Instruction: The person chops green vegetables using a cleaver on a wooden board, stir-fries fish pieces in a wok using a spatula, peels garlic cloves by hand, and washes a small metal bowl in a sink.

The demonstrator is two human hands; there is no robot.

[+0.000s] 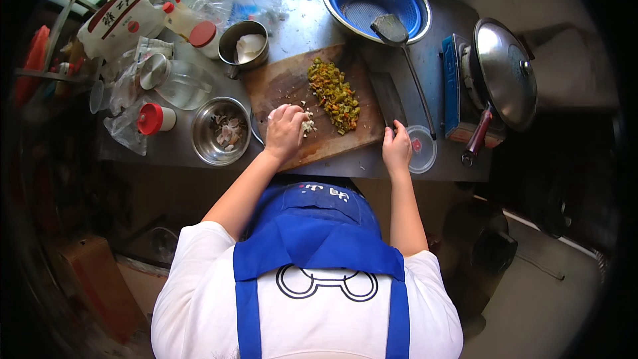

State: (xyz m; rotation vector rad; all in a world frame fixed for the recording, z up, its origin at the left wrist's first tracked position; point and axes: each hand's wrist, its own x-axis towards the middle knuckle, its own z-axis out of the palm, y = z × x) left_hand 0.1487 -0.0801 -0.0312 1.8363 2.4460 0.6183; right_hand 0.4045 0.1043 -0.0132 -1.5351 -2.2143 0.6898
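On the wooden cutting board [279, 80] my left hand [285, 129] rests at a small heap of chopped garlic [309, 125]. Its fingers are bent down, and what lies under them is hidden. A longer pile of chopped green and reddish vegetables [335, 94] lies on the board to the right of the garlic. Beside the board's right edge is a dark-bladed cleaver [388, 97]. My right hand [398, 148] is closed around its handle end, which the fingers cover. A round clear plastic lid [422, 152] lies just right of that hand.
A steel bowl with garlic skins [221, 132] stands left of the board, near a red-lidded jar [155, 118]. Behind are a metal mug [244, 49] and a blue colander [374, 0] with a spatula [391, 30] across it. A lidded wok [506, 75] sits on a portable stove [456, 89].
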